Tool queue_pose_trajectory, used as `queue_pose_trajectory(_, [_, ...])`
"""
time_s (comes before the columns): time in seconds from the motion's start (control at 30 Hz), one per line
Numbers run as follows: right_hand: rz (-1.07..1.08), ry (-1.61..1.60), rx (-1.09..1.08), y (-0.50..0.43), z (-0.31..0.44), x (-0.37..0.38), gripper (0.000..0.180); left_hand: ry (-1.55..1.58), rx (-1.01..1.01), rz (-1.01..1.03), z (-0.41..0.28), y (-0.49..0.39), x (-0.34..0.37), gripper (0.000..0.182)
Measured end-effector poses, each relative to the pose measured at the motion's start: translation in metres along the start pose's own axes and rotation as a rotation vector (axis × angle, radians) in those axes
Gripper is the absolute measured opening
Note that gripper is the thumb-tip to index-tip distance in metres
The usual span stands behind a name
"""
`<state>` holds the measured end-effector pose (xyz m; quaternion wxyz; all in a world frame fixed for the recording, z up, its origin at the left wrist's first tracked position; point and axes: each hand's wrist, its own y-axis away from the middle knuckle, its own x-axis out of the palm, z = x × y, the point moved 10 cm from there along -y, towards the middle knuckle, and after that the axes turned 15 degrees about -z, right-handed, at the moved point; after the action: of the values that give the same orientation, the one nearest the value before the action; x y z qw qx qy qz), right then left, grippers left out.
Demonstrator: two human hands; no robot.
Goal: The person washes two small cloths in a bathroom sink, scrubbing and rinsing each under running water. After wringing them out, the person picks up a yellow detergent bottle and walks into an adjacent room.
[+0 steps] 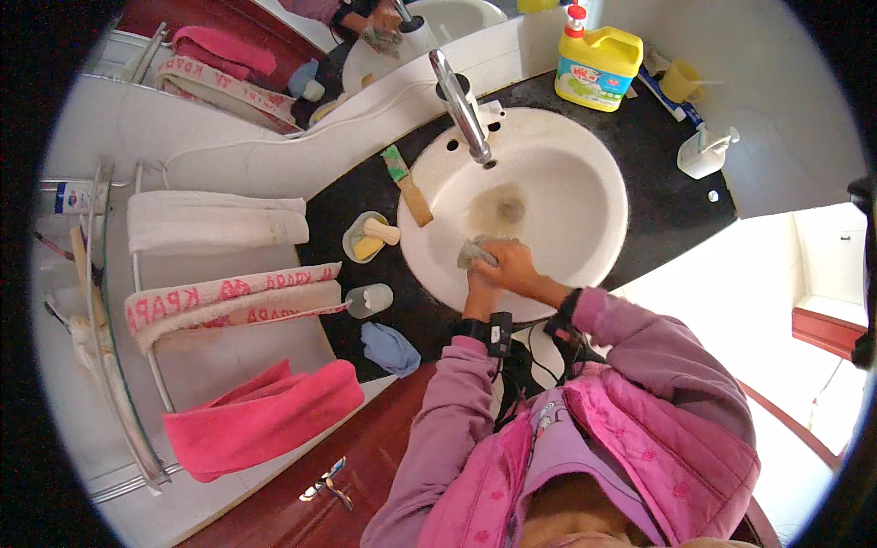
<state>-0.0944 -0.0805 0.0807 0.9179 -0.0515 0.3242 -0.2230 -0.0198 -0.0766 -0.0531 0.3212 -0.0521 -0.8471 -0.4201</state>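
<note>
My right hand (512,266) is closed over a wet-looking grey cloth (473,253) above the near left part of the white washbasin (613,205). Close beneath it, my left hand (484,282) grips the same cloth, its fingers largely covered by the right hand. Murky brownish water or dirt (510,205) lies around the drain. Over the basin's back rim arches a chrome faucet (460,103). A wooden-handled brush (410,188) with a green end rests across the left rim.
Left of the basin are a soap dish (349,240) with soap, a cup (370,300) and a crumpled blue cloth (390,348). Towels (264,418) hang from a wall rack. A yellow detergent jug (597,68), a yellow mug (680,81) and a white pump bottle (700,156) stand at the back right.
</note>
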Motion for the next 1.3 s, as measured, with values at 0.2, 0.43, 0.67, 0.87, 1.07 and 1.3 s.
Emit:
queue_pose_trajectory(0.2, [0.081, 0.154, 0.348, -0.047, -0.071, 0.007, 0.038, -0.598, 0.491, -0.087, -0.024, 0.013, 0.034, 0.031])
queue_pose_trajectory(0.43, [-0.06, -0.011, 0.146, -0.001, -0.03, 0.006, 0.04, -0.088, 0.006, -0.01, -0.009, 0.0, 0.028, 0.039])
queue_pose_trajectory(0.67, [0.037, 0.206, 0.356, -0.06, -0.159, 0.024, 0.04, -0.066, -0.032, -0.195, -0.002, 0.017, 0.038, 0.051])
queue_pose_trajectory(0.87, [-0.169, 0.391, 0.331, -0.064, -0.163, -0.019, 0.053, 0.04, -0.197, -0.418, 0.0, 0.025, -0.021, 0.071])
queue_pose_trajectory(1.07, [0.655, 0.412, -0.198, -0.004, -0.112, 0.083, 0.047, -0.023, -0.169, -0.38, -0.002, 0.026, -0.028, 0.064])
queue_pose_trajectory(1.3, [0.226, 0.687, 0.107, -0.034, -0.151, 0.052, 0.029, -0.014, -0.161, -0.31, -0.009, 0.028, -0.016, 0.059])
